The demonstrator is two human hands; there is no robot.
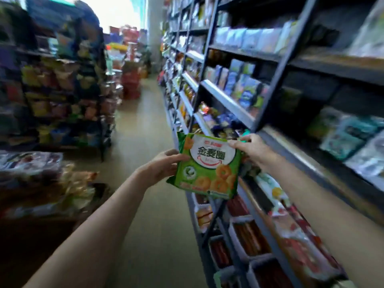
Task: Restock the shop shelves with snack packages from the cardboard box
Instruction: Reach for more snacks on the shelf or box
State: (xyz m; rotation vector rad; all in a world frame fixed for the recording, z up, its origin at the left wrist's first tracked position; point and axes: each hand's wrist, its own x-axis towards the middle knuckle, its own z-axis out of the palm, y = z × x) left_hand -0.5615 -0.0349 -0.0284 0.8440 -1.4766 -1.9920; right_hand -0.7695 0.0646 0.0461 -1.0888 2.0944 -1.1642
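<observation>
A green snack package (207, 166) with a white round label and orange ring biscuits printed on it is held up in the aisle, in front of the right-hand shelves (226, 100). My left hand (164, 165) grips its left edge. My right hand (252, 148) pinches its top right corner, close to the shelf edge. The view is blurred. I cannot see the cardboard box clearly; a dark shape (37, 225) at the lower left holds several packets.
Tall dark metal shelves full of snack bags run along the right. Lower shelves hold white trays (247, 240) of reddish goods. Another stocked rack (62, 100) stands on the left. A tan floor aisle (143, 125) runs between them towards red baskets (131, 80).
</observation>
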